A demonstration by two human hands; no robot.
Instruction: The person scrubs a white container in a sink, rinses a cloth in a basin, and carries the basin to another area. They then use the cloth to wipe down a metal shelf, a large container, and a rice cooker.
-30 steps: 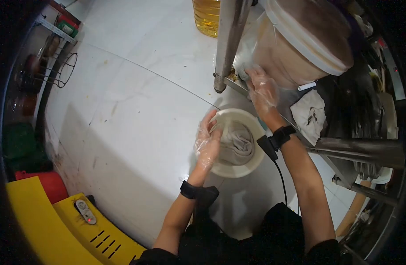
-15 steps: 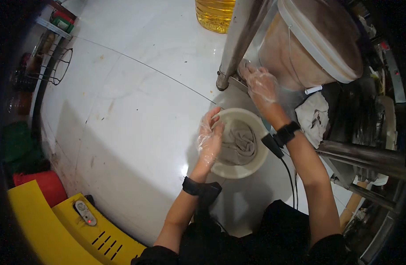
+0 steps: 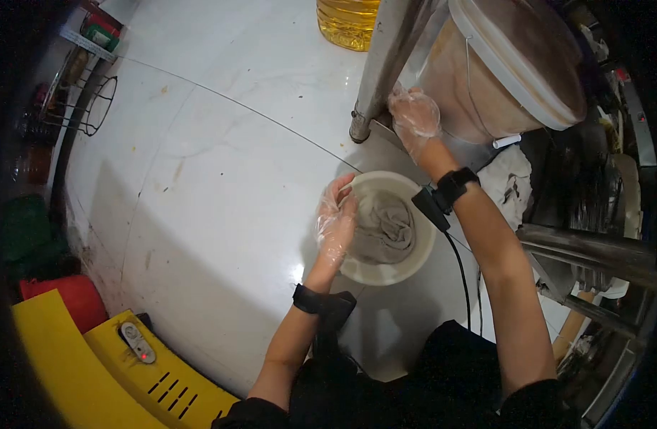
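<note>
1. Nearest us, the yellow machine [image 3: 107, 357] sat on the floor [image 3: 221, 164] by our left knee, well apart from the work. No clearance issue there, we judged.
2. Our left hand [image 3: 335, 223], gloved, was on the near-left rim of the bowl [image 3: 414, 259], fingers [image 3: 340, 194] clamped over the rim. The bowl stood on the floor right in front of us. Good practice, in our view: press down as well as grip, since the tile looked glossy and the bowl could slide.
3. The grey cloth [image 3: 385, 229] lay bunched inside the bowl, below rim level. We'd keep the left fingers on the rim and off the cloth so it didn't get dragged out.
4. The wrist strap [image 3: 450, 189] on our right arm hung a black cable [image 3: 463, 279] just past the bowl's right edge. Risk: it could dip into the bowl, so we'd keep that forearm high.
5. Our right hand [image 3: 414, 114], gloved, was up against the lower side of the bucket [image 3: 500, 71], fingers curled in together. We couldn't tell whether they gripped film or anything else.
6. The bucket was tilted and close beside the metal leg [image 3: 385, 64]. We'd handle it slowly, as it looked heavy.
7. Farthest off, the oil bottle [image 3: 346, 21] stood behind the leg, untouched.
</note>
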